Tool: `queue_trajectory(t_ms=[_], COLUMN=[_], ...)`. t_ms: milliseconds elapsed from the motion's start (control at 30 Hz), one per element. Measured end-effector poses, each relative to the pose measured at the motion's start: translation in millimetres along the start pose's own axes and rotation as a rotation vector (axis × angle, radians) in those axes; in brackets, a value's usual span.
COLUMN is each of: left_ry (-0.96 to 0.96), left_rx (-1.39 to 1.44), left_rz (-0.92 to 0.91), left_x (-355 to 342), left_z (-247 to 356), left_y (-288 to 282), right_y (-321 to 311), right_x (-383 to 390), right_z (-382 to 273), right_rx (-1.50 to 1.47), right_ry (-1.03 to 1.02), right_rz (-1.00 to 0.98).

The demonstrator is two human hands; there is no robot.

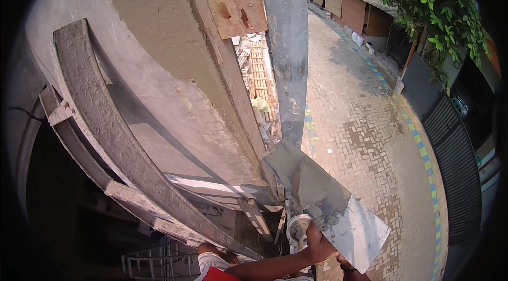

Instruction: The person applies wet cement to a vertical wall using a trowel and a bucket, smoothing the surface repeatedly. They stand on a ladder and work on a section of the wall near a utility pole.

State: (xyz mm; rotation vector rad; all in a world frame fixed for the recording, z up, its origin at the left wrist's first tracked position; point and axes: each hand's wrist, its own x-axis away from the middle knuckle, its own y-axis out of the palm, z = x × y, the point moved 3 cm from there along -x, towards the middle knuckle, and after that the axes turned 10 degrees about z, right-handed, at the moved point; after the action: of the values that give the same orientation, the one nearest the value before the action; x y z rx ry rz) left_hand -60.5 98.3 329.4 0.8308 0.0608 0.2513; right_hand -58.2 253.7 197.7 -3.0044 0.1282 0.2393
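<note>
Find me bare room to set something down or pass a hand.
Mostly bare: the pale end of the board, between the mortar and the lower-right edge. Below, open paving lies between the grey pole and the far painted edging. Crowded: around the bucket, among board, left hand and timbers.

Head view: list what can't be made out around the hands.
In the head view:
Left hand: fingers mostly hidden by the board.
Right hand: mostly behind the board, its forearm cut off by the lower edge.
Board's underside: facing away.
Bucket: contents unclear, partly covered by the left hand.
</note>
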Motion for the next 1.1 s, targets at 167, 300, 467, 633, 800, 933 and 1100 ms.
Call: queue_trajectory(t_ms=[167,300,467,633,800,933,1100], left_ry=[0.686,0.892,0.788,0.782,0.745,0.748,0.729], left_rx=[-0.493,-0.484,-0.362,-0.307,-0.371,-0.363,-0.336], left_rz=[0.015,0.040,-0.067,-0.127,-0.159,-0.091,-0.085], left_x=[-23.0,-48.6,-63.1,-75.8,-80.3,-76.0,-82.8], left_z=[80.0,138.2,208.3,278.7,300.9,293.6,304.5], left_y=[72.6,106.9,135.7,173.0,161.1,146.1,163.1], right_y=[25.5,45.1,75.0,99.4,103.3,103.0,67.0], right_x=[-69.8,-114.7,-158.1,-177.5,-183.8,-174.2,-155.6], right_z=[-103.0,-187.7,-281.0,-389.9,-406.3,-388.8,-382.3], right_rx=[-0.041,-0.012,-0.400,-0.855,-0.804,-0.649,-0.010], right_ry=[-0.476,-0.870,-0.900,-0.576,-0.536,-0.496,-0.776], right_rz=[0.028,0.070,0.024,-0.253,-0.331,-0.253,-0.027])
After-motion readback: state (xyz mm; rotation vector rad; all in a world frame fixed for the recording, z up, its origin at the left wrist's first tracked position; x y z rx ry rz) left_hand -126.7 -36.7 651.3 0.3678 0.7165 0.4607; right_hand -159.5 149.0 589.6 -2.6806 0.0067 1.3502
